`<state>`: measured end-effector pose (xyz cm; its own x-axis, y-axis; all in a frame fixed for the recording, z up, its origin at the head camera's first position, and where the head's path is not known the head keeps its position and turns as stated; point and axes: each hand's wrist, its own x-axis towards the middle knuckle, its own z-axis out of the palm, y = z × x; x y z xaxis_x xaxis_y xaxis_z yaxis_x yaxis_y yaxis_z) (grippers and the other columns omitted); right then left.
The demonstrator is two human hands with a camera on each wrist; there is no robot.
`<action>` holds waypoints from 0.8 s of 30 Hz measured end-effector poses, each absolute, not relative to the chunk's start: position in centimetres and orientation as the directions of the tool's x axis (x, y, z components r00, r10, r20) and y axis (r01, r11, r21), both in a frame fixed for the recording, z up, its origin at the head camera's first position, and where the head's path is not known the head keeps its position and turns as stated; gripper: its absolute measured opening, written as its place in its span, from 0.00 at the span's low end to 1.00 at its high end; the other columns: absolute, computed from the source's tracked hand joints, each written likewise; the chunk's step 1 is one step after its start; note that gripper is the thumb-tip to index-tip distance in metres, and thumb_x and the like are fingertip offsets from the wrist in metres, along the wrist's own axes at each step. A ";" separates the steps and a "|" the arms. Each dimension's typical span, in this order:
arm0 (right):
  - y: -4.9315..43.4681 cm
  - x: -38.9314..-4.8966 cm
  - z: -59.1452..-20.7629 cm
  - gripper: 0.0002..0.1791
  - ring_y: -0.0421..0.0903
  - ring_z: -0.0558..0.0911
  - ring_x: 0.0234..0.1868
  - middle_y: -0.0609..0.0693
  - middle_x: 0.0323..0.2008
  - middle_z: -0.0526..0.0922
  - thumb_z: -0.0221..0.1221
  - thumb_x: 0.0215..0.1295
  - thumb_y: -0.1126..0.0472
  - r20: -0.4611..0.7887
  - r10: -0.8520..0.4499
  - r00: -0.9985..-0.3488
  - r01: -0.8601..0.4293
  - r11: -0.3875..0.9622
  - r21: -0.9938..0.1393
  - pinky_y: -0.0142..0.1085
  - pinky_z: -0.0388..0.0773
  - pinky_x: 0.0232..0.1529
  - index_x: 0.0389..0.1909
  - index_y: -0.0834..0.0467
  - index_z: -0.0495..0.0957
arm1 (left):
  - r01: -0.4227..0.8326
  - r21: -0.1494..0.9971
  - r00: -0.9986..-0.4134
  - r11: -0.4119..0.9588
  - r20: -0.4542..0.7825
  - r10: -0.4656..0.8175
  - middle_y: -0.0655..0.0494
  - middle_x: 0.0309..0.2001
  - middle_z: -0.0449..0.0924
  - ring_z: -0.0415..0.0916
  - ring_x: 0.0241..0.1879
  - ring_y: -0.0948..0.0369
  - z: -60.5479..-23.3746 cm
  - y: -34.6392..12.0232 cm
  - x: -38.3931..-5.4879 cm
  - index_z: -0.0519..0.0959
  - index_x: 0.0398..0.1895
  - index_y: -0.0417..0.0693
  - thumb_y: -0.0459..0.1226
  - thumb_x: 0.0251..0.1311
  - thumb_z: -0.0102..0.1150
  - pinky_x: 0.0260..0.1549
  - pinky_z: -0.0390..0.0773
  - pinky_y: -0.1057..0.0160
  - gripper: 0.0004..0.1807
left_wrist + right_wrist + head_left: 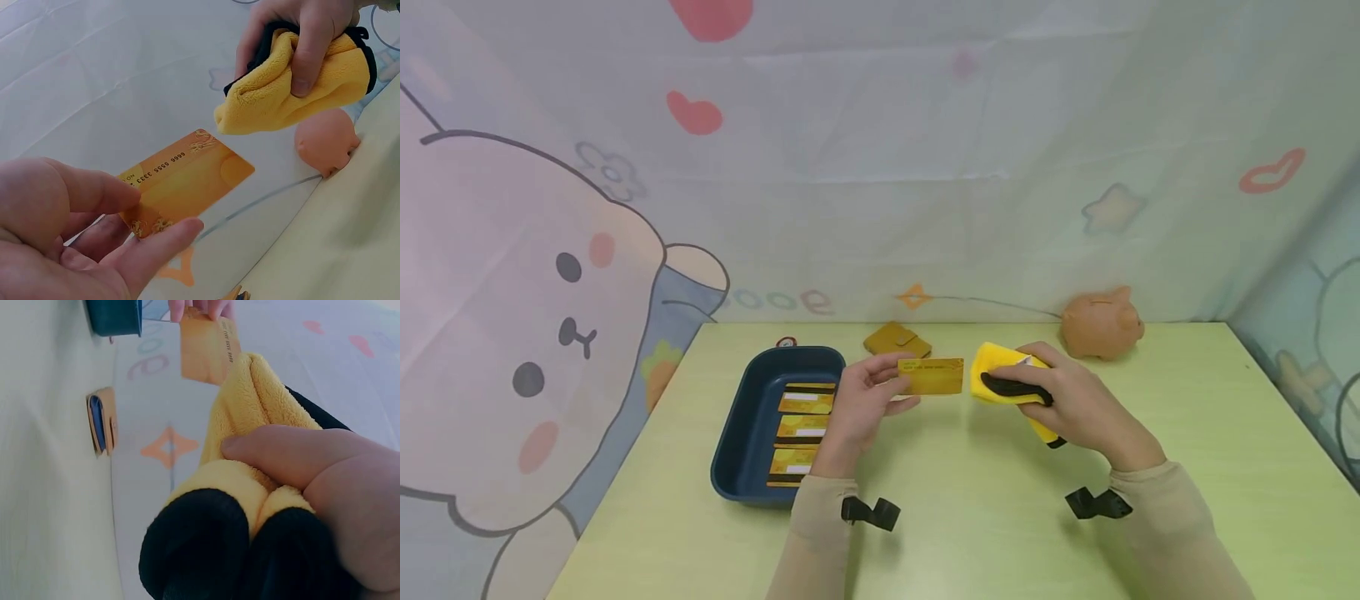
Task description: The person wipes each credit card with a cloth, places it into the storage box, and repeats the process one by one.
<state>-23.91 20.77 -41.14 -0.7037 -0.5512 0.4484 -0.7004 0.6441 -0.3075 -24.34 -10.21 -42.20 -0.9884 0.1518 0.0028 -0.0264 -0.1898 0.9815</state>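
My left hand (863, 398) pinches a gold bank card (934, 377) by its left edge, holding it up above the table. Embossed digits and dragon ornaments show on the card's face in the left wrist view. My right hand (1078, 404) grips a folded yellow cloth (996, 367) with black edging, its thumb pressed into the plush in the right wrist view (275, 447). The cloth's folded tip is close to the card's right end. To the left, a dark blue tray (737, 442) holds several gold cards (801, 429) laid in a column, partly covered by my left wrist.
A tan wallet (895, 339) lies at the table's back edge, behind the held card. An orange piggy bank (1101, 323) stands at the back right. Behind the tray is a small red-and-white round item (786, 342). A printed curtain (925, 167) hangs behind the table (970, 517).
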 end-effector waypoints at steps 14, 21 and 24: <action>21.0 -23.5 -40.4 0.33 0.52 0.84 0.44 0.57 0.60 0.77 0.75 0.56 0.72 0.463 -0.555 -0.691 -0.714 0.625 -0.316 0.44 0.84 0.38 0.62 0.46 0.84 | 0.048 0.987 -0.977 -0.151 0.078 0.199 0.40 0.66 0.79 0.80 0.63 0.47 -42.6 -10.1 -24.2 0.87 0.50 0.32 0.25 0.68 0.63 0.58 0.84 0.49 0.10; 21.1 -23.5 -40.4 0.33 0.51 0.83 0.44 0.56 0.59 0.78 0.75 0.55 0.72 0.497 -0.553 -0.669 -0.730 0.613 -0.301 0.44 0.84 0.37 0.61 0.46 0.84 | -0.002 0.985 -0.962 -0.170 0.044 0.268 0.49 0.49 0.86 0.88 0.52 0.49 -42.9 -10.2 -24.3 0.86 0.50 0.33 0.25 0.71 0.60 0.55 0.86 0.48 0.09; 21.1 -23.5 -40.2 0.33 0.51 0.83 0.44 0.55 0.59 0.78 0.75 0.55 0.72 0.504 -0.551 -0.665 -0.733 0.611 -0.299 0.44 0.84 0.38 0.61 0.46 0.84 | 0.021 0.986 -0.950 -0.166 0.071 0.304 0.51 0.47 0.86 0.88 0.52 0.50 -43.1 -10.3 -24.4 0.85 0.52 0.30 0.25 0.73 0.58 0.56 0.86 0.49 0.10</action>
<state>-23.45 21.15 -40.21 -0.6649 -0.5512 0.5041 -0.7331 0.6109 -0.2989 -24.39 -10.33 -43.07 -0.9500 0.3039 0.0715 0.0209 -0.1665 0.9858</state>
